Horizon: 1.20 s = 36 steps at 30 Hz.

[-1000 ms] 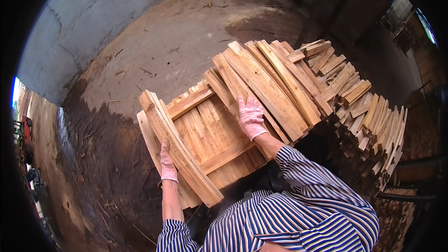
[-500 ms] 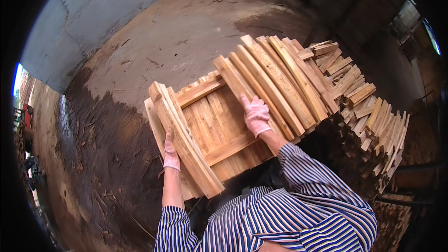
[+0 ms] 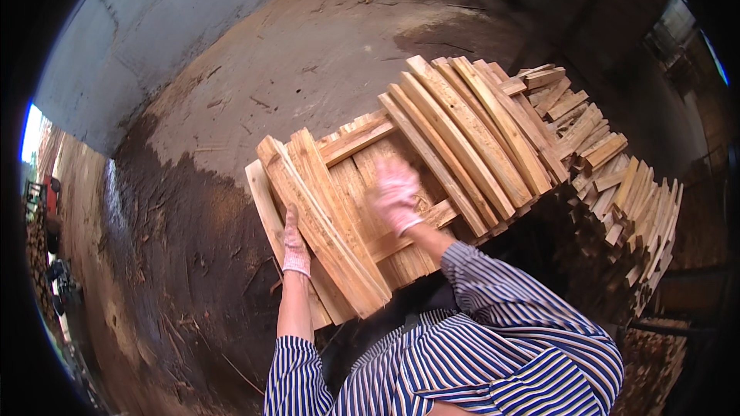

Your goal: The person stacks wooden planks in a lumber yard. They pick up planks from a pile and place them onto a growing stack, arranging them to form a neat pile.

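My left hand, in a pink-and-white glove, grips the outer side of a slightly curved wooden plank. One finger lies along that side; the others are hidden. My right hand, gloved alike, is smeared by motion above the gap between two groups of planks. How its fingers stand cannot be seen. To its right, several long planks lie side by side, slightly fanned. Both groups rest on crosswise pieces over a lower layer of boards.
A pile of shorter wood pieces adjoins the stack on the right. Beyond the stack lies a dirt floor with scattered splinters, dark and damp at left. A grey wall rises at the far left.
My right hand has left the right group's edge and moved left over the gap. Another plank appears beside the one at my left hand, which stays in place.
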Tool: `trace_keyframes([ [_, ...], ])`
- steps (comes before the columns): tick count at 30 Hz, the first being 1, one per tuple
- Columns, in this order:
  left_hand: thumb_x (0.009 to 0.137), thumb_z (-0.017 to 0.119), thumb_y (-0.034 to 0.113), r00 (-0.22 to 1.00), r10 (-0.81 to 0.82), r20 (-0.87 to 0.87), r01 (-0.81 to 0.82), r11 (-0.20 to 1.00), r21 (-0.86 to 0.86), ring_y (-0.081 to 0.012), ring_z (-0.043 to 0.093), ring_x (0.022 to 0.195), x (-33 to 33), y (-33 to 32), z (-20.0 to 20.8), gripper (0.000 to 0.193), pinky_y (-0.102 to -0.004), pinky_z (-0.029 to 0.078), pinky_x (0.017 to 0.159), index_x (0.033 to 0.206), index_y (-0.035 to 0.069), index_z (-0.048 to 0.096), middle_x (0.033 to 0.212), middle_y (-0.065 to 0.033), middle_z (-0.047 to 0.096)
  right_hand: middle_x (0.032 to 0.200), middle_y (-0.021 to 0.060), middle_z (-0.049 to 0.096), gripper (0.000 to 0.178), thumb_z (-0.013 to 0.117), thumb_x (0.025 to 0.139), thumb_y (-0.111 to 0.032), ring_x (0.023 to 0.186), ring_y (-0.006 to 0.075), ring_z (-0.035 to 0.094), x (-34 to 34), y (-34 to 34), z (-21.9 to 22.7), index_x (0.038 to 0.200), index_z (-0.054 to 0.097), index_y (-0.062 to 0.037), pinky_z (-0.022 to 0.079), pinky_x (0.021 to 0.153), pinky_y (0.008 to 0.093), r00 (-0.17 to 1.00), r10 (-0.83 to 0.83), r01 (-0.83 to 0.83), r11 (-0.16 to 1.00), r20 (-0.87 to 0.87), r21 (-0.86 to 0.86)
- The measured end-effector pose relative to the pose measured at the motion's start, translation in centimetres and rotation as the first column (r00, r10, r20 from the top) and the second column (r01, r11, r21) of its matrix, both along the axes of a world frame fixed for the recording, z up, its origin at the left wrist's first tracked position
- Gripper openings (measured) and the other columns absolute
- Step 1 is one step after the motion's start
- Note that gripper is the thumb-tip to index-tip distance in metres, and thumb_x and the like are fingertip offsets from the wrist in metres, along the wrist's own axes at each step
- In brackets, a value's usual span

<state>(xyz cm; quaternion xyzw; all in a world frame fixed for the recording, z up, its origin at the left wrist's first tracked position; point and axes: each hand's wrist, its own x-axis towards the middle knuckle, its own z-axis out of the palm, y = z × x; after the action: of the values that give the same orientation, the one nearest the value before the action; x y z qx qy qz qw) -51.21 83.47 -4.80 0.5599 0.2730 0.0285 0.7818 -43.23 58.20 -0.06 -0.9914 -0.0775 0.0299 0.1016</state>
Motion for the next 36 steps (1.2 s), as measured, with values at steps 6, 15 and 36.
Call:
trace_keyframes([
  [6, 0.092, 0.059, 0.056, 0.995, -0.013, -0.098, 0.0, 0.991, -0.133, -0.0258, 0.045, 0.138, 1.7, -1.3, 1.0, 0.083, -0.0413, 0.037, 0.114, 0.154, 0.006, 0.034, 0.155, -0.0102, 0.039, 0.128, 0.0188, 0.057, 0.053, 0.054, 0.094, -0.012, 0.112, 0.0306, 0.059, 7.1, -12.6, -3.3, 0.146, 0.042, -0.0055, 0.053, 0.084, 0.0456, 0.965, -0.089, 0.178, 0.914, 0.247, -0.364],
  [15, 0.077, 0.072, 0.069, 0.999, -0.011, -0.032, 0.011, 1.0, -0.014, -0.0334, 0.048, 0.132, 0.8, -0.6, 0.8, 0.106, -0.0452, 0.045, 0.108, 0.153, 0.006, 0.034, 0.145, -0.02, 0.047, 0.112, 0.0165, 0.064, 0.027, 0.053, 0.095, -0.005, 0.106, 0.0313, 0.065, 7.4, -9.1, 3.8, 0.122, 0.052, -0.0037, 0.058, 0.078, 0.0383, 0.942, -0.224, 0.237, 0.971, -0.25, 0.021],
  [36, 0.092, 0.06, 0.058, 0.993, -0.077, -0.094, 0.059, 0.982, -0.182, -0.0233, 0.035, 0.144, 1.9, -1.0, 0.2, 0.083, -0.039, 0.028, 0.119, 0.155, 0.01, 0.034, 0.157, -0.0075, 0.038, 0.14, 0.0253, 0.046, 0.088, 0.072, 0.081, -0.034, 0.131, 0.0417, 0.048, 2.7, -7.3, 1.7, 0.156, 0.028, -0.0213, 0.044, 0.102, 0.0555, 0.946, -0.122, 0.182, 0.966, -0.299, 0.182],
])
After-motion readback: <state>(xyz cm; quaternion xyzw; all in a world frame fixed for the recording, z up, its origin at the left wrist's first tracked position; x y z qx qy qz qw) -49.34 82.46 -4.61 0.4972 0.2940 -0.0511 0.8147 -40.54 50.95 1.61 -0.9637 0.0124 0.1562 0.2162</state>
